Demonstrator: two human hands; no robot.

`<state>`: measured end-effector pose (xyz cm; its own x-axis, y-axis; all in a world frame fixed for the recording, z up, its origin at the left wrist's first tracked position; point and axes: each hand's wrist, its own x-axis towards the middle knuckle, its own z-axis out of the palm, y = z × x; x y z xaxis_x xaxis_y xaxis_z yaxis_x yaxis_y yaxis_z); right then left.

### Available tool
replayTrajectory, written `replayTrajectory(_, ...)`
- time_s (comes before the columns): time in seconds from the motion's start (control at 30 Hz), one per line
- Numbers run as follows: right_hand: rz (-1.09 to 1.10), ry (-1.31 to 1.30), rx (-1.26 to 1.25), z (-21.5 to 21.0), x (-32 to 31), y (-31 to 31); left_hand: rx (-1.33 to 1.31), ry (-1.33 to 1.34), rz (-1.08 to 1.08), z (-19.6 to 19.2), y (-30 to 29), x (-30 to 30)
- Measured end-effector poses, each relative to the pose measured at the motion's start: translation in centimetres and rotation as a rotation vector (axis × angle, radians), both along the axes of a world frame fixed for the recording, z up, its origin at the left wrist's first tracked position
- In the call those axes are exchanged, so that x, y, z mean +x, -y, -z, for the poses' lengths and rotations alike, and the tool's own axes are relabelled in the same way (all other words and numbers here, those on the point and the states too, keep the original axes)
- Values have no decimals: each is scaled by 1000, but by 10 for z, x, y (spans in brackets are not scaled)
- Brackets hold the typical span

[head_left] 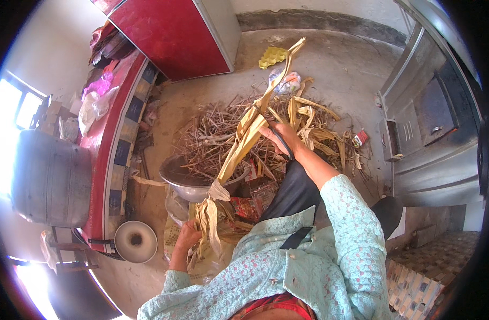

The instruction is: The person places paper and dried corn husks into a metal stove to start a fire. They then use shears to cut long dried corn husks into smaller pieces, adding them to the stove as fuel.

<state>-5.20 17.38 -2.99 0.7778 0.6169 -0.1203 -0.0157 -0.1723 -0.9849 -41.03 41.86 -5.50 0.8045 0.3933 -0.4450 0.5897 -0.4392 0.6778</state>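
Stretching dried corn stalk [244,140] between right hand [280,137], left hand [188,234]

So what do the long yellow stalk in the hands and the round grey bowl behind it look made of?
The long yellow stalk looks like dried plant matter, probably maize: papery, curling, straw-coloured leaves. The left hand grips its lower end, the right hand its middle. The round grey bowl looks like metal: thin rim with a dull sheen.

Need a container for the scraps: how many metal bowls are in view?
1: the metal bowl sits on the floor left of the dry stalk, partly under twigs. Others may be hidden beneath the pile.
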Motion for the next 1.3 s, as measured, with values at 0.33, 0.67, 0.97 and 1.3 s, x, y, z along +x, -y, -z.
replayTrajectory(0.33, -22, 161, -176, 17, 7, 2, 22, 312, -173, 1, -15, 17)
replayTrajectory(0.67, -532, 332, -220, 1, -11, -1, 383, 359, -207, -58, 9, 105)
replayTrajectory(0.97, -485, 315, -117, -15, -18, 4, 204, 435, -95, -44, 52, 137)
replayTrajectory(1.3, -487, 298, -32, -12, -17, -2, 505, 415, 131, -11, 68, 134)
